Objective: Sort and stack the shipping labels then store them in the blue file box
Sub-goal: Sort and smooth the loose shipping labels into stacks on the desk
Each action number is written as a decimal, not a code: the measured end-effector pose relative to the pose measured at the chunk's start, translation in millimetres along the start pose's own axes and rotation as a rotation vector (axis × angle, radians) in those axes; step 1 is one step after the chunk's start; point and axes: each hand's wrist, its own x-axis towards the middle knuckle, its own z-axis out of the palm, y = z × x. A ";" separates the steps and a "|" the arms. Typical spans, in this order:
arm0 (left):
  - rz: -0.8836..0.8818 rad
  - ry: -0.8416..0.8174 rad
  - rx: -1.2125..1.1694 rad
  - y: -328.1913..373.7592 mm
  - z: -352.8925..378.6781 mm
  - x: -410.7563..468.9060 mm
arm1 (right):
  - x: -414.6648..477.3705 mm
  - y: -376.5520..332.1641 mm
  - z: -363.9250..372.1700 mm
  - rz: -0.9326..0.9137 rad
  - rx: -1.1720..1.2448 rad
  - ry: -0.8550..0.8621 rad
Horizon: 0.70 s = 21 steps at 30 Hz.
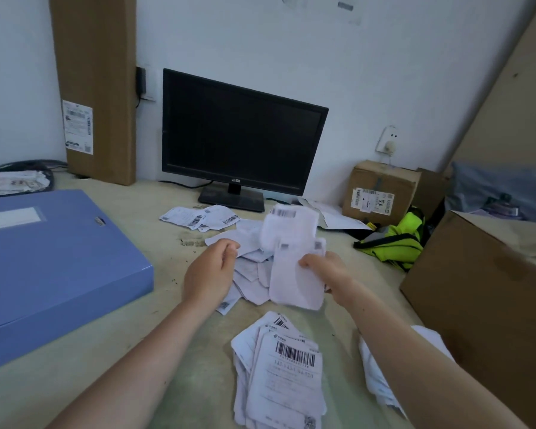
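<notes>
- Gripping a blurred sheaf of shipping labels [294,280], long axis near-to-far, the right hand [325,270] hovers above the loose pile [251,283].
- Left hand [212,269]: fingers curled, grip unclear.
- Near stack [283,379] shows barcodes at its far end; blue file box [53,258] lies left.

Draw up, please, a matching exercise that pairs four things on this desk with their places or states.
Things:
1. blue file box
2. monitor
3. label stack
4. raised labels

Places or states:
A. gripped by the right hand
B. lying closed on the left of the desk
C. front centre, barcode facing up
D. at the back, screen dark

Pairs: 1-B, 2-D, 3-C, 4-A.
</notes>
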 end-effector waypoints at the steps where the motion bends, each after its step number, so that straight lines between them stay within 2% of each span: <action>1: -0.027 -0.020 0.033 -0.8 -0.2 2.5 | -0.5 1.6 2.3 0.016 -0.060 -0.024; 4: -0.102 -0.146 0.104 -5.9 2.5 5.3 | -0.5 3.1 16.2 0.059 -0.203 -0.087; 7: -0.153 -0.291 0.023 -5.4 11.0 1.8 | 11.8 9.0 31.9 0.059 -0.307 -0.135; 12: -0.234 -0.366 -0.191 15.8 16.2 -5.7 | 1.2 -1.3 43.8 0.063 -0.119 -0.191; 21: -0.471 -0.348 -0.876 9.9 16.1 -8.5 | -0.3 4.9 46.2 0.063 0.023 -0.258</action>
